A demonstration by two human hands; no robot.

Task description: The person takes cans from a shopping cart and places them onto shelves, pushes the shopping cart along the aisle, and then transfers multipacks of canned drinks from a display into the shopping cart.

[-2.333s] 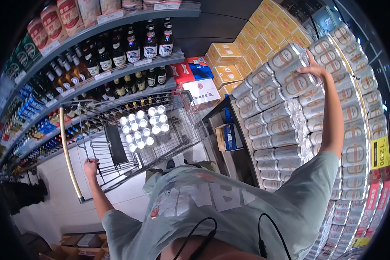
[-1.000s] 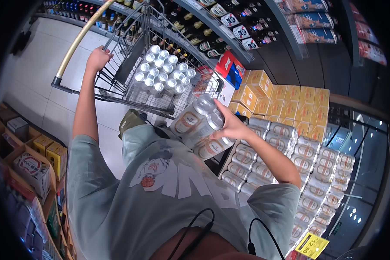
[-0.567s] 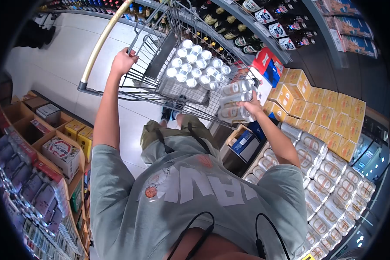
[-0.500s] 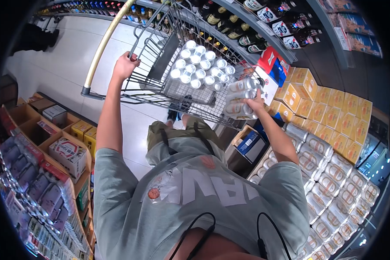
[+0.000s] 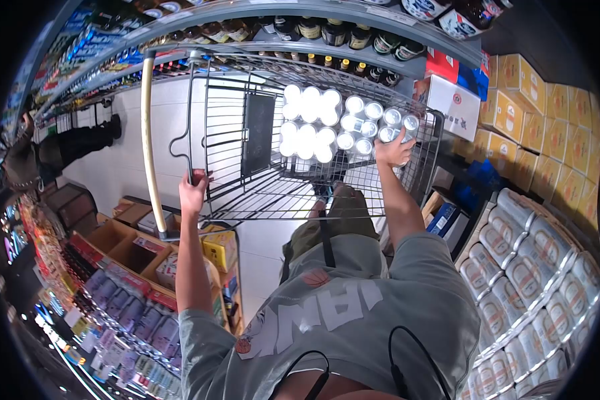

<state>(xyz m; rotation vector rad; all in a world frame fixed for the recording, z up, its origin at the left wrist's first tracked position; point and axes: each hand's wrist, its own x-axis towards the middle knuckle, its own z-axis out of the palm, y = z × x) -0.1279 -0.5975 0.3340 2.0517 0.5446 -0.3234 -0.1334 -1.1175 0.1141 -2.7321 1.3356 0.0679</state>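
My left hand [image 5: 193,191] is closed around a dark metal bar at the near side of the shopping cart [image 5: 437,143], close to its pale handle [image 5: 147,133]. Farther along the cart, my right hand [image 5: 396,151] grips the near side of a pack of cans [image 5: 403,121], which sits upright inside the basket. Its fingers bend over the can tops, and the palm hides part of the pack. Beside that pack stands another pack of cans [image 5: 360,123]. More cans [image 5: 308,120], washed out by glare, fill the basket toward the handle.
Bottles [image 5: 333,32] line the shelf behind the cart. Yellow cartons [image 5: 537,133] and stacked can packs [image 5: 527,267] rise at my right. Cardboard boxes [image 5: 130,243] and purple packs [image 5: 130,303] stand at left. Another person's dark-clothed leg [image 5: 87,143] is in the aisle.
The pack in my right hand has gone from lying tilted at the cart's far end to upright beside the other cans. My left hand still holds the cart, lower in view.
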